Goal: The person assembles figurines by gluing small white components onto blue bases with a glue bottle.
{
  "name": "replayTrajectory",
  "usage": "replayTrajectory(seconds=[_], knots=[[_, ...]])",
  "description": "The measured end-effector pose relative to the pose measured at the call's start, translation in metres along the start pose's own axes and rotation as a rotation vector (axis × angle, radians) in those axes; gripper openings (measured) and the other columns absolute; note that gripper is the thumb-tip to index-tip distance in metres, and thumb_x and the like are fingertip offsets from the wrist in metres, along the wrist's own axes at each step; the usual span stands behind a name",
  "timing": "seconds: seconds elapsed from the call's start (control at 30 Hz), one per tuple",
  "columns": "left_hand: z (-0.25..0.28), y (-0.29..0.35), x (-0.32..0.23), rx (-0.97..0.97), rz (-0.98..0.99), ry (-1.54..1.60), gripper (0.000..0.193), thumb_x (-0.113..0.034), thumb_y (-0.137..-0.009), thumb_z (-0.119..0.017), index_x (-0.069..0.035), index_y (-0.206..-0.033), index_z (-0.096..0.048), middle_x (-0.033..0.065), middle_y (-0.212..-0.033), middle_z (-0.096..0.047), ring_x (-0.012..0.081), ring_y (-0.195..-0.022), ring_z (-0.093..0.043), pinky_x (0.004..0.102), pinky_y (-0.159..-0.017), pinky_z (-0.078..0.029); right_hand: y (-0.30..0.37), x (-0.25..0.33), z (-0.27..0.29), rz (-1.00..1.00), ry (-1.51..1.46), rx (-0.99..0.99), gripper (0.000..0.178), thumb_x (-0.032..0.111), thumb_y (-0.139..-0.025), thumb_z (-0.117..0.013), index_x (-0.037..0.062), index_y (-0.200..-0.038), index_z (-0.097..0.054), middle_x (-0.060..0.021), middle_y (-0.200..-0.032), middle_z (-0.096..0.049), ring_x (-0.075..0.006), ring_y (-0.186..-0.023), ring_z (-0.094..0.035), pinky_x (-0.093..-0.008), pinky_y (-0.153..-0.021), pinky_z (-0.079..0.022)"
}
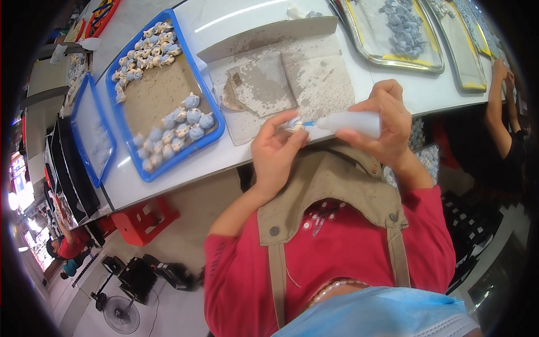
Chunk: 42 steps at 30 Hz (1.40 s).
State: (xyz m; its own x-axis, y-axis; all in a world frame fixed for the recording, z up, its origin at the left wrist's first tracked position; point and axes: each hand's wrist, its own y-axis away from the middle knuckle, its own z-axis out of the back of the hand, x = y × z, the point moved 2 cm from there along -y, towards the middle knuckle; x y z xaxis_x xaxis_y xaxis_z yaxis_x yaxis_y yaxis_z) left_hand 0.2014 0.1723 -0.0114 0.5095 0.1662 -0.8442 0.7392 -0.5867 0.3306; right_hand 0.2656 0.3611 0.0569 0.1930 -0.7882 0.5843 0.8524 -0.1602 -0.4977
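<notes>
Small shell was pinched between left hand fingertips over table edge. Squeeze bottle was gripped by right hand, fingers wrapped, at 3 o'clock of shell, nozzle touching it.

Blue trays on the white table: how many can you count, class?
2. The large blue tray holds small pieces, left of the left hand; a smaller blue tray lies further left. Others may be hidden.

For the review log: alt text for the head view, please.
Left hand pinches a small piece while the right hand holds a white squeeze bottle, nozzle at the piece. A blue tray of similar pieces sits on the white table.
</notes>
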Motion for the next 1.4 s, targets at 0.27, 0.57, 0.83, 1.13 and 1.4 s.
replayTrajectory(seconds=[0.27, 0.57, 0.83, 1.13, 1.4], knots=[[0.004, 0.003, 0.002, 0.001, -0.001, 0.034, 0.036, 0.0, -0.086, -0.061, 0.001, -0.12, -0.048, 0.0099, -0.1, -0.061, 0.0131, -0.085, -0.061, 0.0224, -0.074, -0.047, 0.004, -0.001, -0.002, -0.018, -0.008, -0.032, 0.031, 0.023, -0.06, -0.084, 0.004, -0.073, -0.064, -0.0042, -0.066, -0.054, -0.0216, -0.064, -0.046, -0.0308, -0.059, -0.039], [0.002, -0.001, 0.004, -0.005, 0.034, 0.117, 0.034, -0.003, -0.086, -0.061, 0.001, -0.117, -0.049, 0.0103, -0.112, -0.058, 0.0177, -0.092, -0.062, 0.0238, -0.075, -0.047, 0.005, -0.007, 0.003, -0.061, -0.031, -0.065, 0.029, 0.022, -0.061, -0.084, 0.0037, -0.072, -0.064, -0.0045, -0.065, -0.053, -0.0205, -0.063, -0.046, -0.0303, -0.056, -0.038], [-0.001, 0.0, 0.004, -0.011, 0.021, 0.138, 0.034, -0.003, -0.086, -0.06, 0.002, -0.118, -0.049, 0.0131, -0.11, -0.061, 0.0168, -0.088, -0.062, 0.0221, -0.072, -0.051, 0.006, -0.007, 0.002, -0.032, -0.018, -0.042, 0.028, 0.022, -0.061, -0.083, 0.0041, -0.072, -0.064, -0.0033, -0.065, -0.054, -0.0205, -0.062, -0.046, -0.0308, -0.056, -0.039], [0.009, 0.0, 0.002, -0.037, 0.055, 0.198, 0.033, -0.002, -0.087, -0.059, 0.001, -0.119, -0.049, 0.0139, -0.112, -0.06, 0.0166, -0.089, -0.062, 0.0217, -0.072, -0.05, 0.009, -0.025, -0.011, -0.138, -0.048, -0.119, 0.029, 0.019, -0.067, -0.08, 0.0034, -0.084, -0.062, -0.0062, -0.079, -0.057, -0.0213, -0.075, -0.05, -0.0315, -0.07, -0.04], [0.011, 0.0, -0.008, 0.052, -0.247, -0.036, 0.033, 0.009, -0.085, -0.053, 0.002, -0.117, -0.05, 0.0151, -0.126, -0.052, 0.0196, -0.101, -0.061, 0.0245, -0.082, -0.047, -0.008, -0.061, -0.05, -0.321, -0.063, -0.177, 0.028, 0.027, -0.076, -0.071, 0.0029, -0.087, -0.064, -0.0108, -0.085, -0.06, -0.0254, -0.086, -0.054, -0.0356, -0.077, -0.041]])
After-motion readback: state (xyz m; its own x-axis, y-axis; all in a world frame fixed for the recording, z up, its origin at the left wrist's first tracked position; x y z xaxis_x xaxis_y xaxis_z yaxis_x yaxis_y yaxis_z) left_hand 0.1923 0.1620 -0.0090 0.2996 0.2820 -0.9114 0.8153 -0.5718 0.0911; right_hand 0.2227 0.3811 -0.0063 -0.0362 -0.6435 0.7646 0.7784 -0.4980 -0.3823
